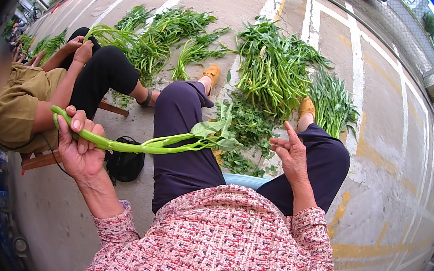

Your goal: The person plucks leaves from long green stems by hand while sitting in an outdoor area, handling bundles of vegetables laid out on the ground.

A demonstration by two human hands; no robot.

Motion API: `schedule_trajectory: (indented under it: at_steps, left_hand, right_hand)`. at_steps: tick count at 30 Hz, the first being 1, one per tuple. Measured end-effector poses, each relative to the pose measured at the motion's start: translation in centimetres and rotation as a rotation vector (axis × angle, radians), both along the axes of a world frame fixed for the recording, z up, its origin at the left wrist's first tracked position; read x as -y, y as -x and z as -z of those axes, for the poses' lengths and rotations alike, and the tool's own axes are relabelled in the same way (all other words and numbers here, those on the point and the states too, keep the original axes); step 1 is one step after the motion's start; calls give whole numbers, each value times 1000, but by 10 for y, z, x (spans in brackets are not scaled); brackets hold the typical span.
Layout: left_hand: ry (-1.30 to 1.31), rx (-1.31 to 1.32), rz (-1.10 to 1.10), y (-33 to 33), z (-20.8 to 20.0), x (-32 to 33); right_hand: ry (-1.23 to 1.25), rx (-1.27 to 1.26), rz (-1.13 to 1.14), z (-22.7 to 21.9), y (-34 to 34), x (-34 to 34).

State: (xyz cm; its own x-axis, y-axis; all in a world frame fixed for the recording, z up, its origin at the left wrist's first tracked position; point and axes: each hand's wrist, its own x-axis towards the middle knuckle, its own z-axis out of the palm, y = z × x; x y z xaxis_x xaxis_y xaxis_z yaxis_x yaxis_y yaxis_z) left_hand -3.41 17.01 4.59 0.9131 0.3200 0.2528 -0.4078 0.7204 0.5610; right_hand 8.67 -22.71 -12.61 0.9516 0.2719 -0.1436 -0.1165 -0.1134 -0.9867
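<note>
My left hand (pixel 84 157) is closed round the thick pale-green ends of a few leafy green stems (pixel 143 148), which look like water spinach. The stems stretch to the right across my left thigh, and their few leaves (pixel 211 129) hang over the gap between my knees. My right hand (pixel 293 157) is raised near my right knee, its index finger stretched out and the fingers apart, with nothing visible in it. Beyond it on the ground lies a large heap of the same greens (pixel 272 69), with loose picked leaves (pixel 248 120) between my feet.
More greens lie in a pile (pixel 159 35) at the far left and a bundle (pixel 332 101) beside my right shoe. To my left a person (pixel 29 92) sits on a wooden stool (pixel 43 161), handling greens. A black bag (pixel 125 163) rests on the concrete. Something light blue (pixel 244 181) shows beneath me.
</note>
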Motion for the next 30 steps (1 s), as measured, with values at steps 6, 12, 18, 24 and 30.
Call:
schedule_trajectory:
  at_steps: [6,12,18,24,30]
  left_hand:
    - [28,66,44,-1,-1,3]
    - [-5,125,77,1,0,5]
    - [-65,230,128,-2,-3,14]
    - [-153,307,180,-1,-7,24]
    - [-192,330,219,-2,-8,27]
  right_hand:
    - [405,184,-138,21,8,6]
    - [317,-147,-59,-1,17,-6]
    - [666,265,-215,0,26,-10]
    - [793,83,-314,-12,26,-16]
    - [-432,-493,-186,-18,24,-18]
